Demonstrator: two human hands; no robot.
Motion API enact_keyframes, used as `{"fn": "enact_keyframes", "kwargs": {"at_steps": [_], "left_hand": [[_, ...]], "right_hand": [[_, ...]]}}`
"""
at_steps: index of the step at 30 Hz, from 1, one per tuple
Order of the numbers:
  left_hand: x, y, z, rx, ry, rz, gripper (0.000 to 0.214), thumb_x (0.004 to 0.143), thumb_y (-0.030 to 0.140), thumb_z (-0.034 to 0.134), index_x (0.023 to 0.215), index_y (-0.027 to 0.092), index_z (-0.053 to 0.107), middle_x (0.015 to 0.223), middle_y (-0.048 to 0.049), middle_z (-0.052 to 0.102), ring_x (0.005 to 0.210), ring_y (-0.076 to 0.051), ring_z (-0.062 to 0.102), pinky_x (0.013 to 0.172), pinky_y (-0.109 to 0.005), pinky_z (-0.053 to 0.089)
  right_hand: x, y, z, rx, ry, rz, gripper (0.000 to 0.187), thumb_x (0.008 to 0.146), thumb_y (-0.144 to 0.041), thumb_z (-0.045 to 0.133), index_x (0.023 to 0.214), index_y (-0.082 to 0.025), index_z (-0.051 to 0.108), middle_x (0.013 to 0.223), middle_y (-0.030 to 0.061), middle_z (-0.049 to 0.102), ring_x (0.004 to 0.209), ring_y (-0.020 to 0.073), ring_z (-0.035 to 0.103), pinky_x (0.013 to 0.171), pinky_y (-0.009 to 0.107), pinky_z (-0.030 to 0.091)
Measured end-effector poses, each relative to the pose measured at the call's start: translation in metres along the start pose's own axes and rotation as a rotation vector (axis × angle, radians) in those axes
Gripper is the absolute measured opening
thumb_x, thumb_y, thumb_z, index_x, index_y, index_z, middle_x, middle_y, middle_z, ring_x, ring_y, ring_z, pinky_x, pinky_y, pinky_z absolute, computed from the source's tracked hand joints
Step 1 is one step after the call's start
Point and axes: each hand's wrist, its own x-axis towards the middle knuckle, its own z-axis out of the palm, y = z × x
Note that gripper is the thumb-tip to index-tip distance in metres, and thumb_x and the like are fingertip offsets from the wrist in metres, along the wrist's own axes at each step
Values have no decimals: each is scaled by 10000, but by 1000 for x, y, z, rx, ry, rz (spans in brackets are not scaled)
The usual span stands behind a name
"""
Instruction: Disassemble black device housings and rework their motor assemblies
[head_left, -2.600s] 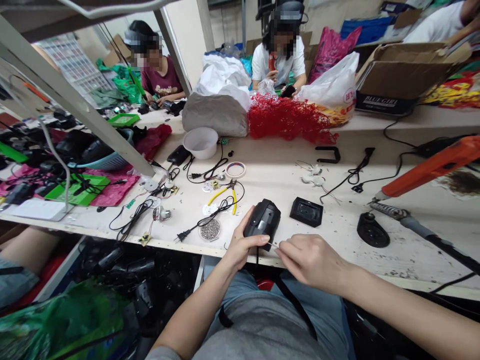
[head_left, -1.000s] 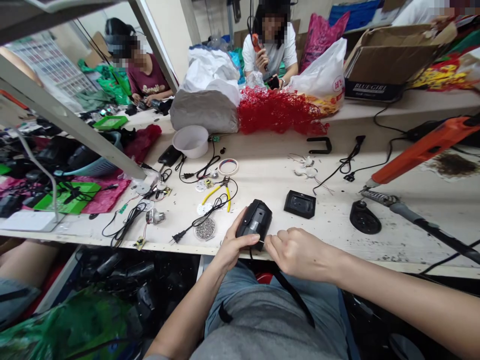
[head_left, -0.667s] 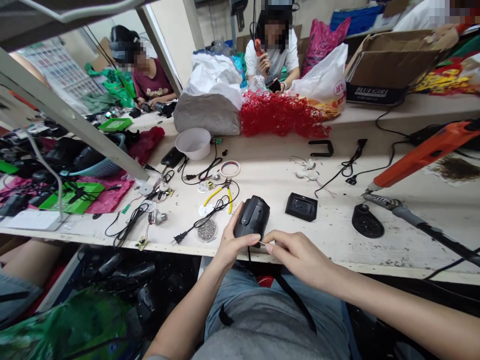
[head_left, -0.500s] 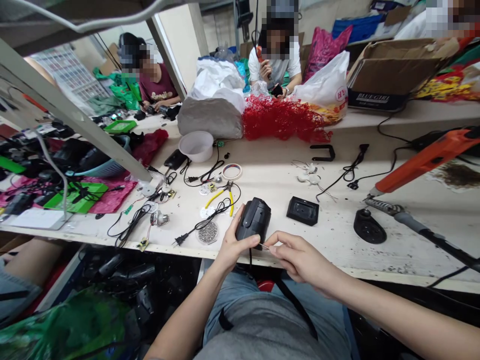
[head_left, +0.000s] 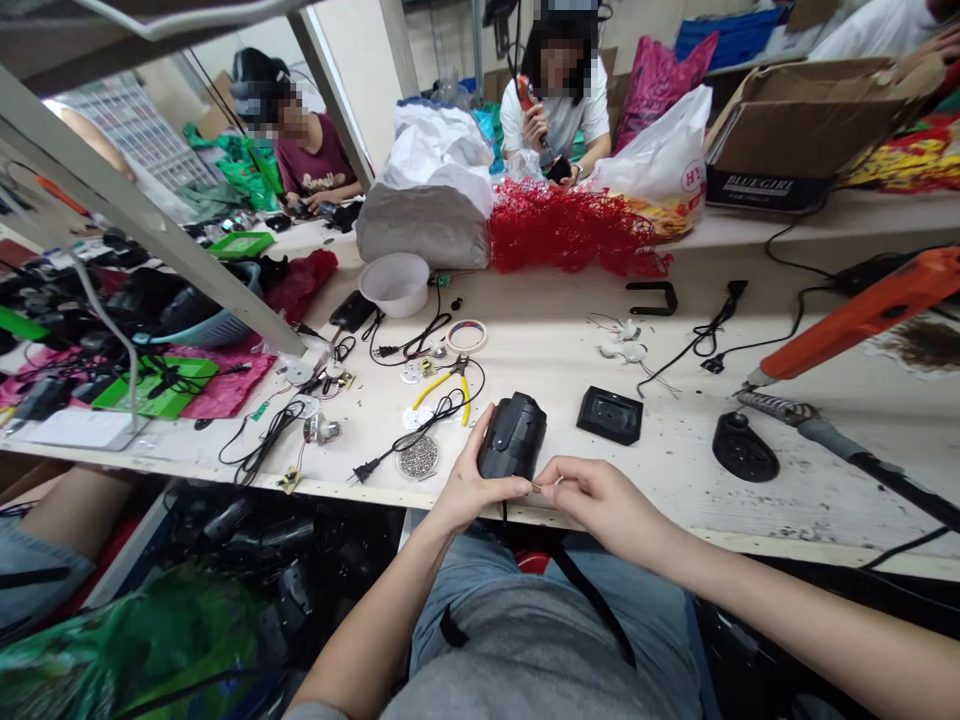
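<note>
My left hand (head_left: 469,488) grips a black plastic housing (head_left: 512,437) at the near edge of the workbench (head_left: 555,350), thumb pressed against its lower end. My right hand (head_left: 596,500) is closed in a pinch on a thin wire (head_left: 537,486) that comes out of the housing's lower end. A black cord hangs from the housing down toward my lap. A black rectangular cover plate (head_left: 610,415) lies just right of the housing.
Yellow-handled pliers (head_left: 448,382), a dish of small screws (head_left: 418,457), a plug cord (head_left: 390,450) and a white bowl (head_left: 394,283) lie to the left. A soldering iron (head_left: 825,435), its black stand (head_left: 741,447) and an orange tool (head_left: 862,315) lie to the right. Two people work across the bench behind bags and red netting (head_left: 577,235).
My right hand's pinch on the wire has stayed at the housing's lower end, shifting slightly closer to my left thumb. The view has wobbled a little.
</note>
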Motion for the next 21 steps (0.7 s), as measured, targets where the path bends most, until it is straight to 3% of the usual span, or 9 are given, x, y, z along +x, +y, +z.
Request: {"fn": "enact_keyframes", "kwargs": {"at_steps": [3, 5, 6, 10, 12, 16, 21], "left_hand": [[2, -4, 0, -33, 2, 40, 1100, 515, 367, 933, 1494, 269, 441, 1580, -90, 420, 1503, -340, 291, 1243, -427, 212], [2, -7, 0, -60, 14, 43, 1087, 519, 378, 930, 1489, 269, 451, 1576, -90, 428, 1503, -342, 292, 1242, -428, 216], [1, -8, 0, -66, 6, 30, 1084, 521, 371, 931, 1488, 268, 453, 1573, -93, 432, 1500, -344, 300, 1241, -433, 221], [0, -13, 0, -87, -52, -31, 1064, 529, 311, 927, 1484, 267, 460, 1583, -96, 418, 1485, -340, 333, 1237, -456, 228], [0, -14, 1, -123, -26, -35, 1048, 548, 308, 912, 1489, 265, 453, 1581, -91, 421, 1484, -334, 336, 1232, -452, 241], [3, -14, 3, -157, 26, -44, 1026, 562, 303, 896, 1488, 263, 456, 1561, -82, 452, 1482, -327, 339, 1231, -439, 245], [3, -11, 3, -166, 13, -28, 1032, 531, 316, 912, 1468, 271, 483, 1573, -78, 437, 1499, -327, 308, 1238, -432, 233]], "right_hand": [[-4, 10, -1, -549, 88, -467, 235, 898, -208, 416, 862, -179, 647, 616, 17, 581, 537, 128, 456, 543, 255, 316], [-4, 12, -6, -762, 89, -636, 290, 900, -146, 379, 924, -159, 668, 645, 49, 612, 547, 147, 476, 544, 270, 316], [-3, 12, -8, -798, 68, -645, 293, 901, -141, 379, 906, -157, 671, 629, 47, 604, 534, 146, 469, 534, 270, 308], [1, 3, -11, -556, -53, -348, 227, 890, -219, 438, 748, -194, 613, 545, -25, 512, 479, 110, 421, 506, 236, 294], [2, 0, -5, -398, -4, -217, 186, 871, -271, 458, 752, -207, 586, 528, -46, 470, 476, 108, 395, 498, 233, 280], [2, 1, 7, -185, 120, -146, 200, 829, -366, 486, 746, -210, 579, 515, -50, 438, 490, 107, 357, 511, 240, 256], [4, 2, -1, 410, -103, 238, 261, 692, -453, 641, 753, -211, 567, 434, -130, 250, 410, 53, 123, 423, 209, 102]]}}
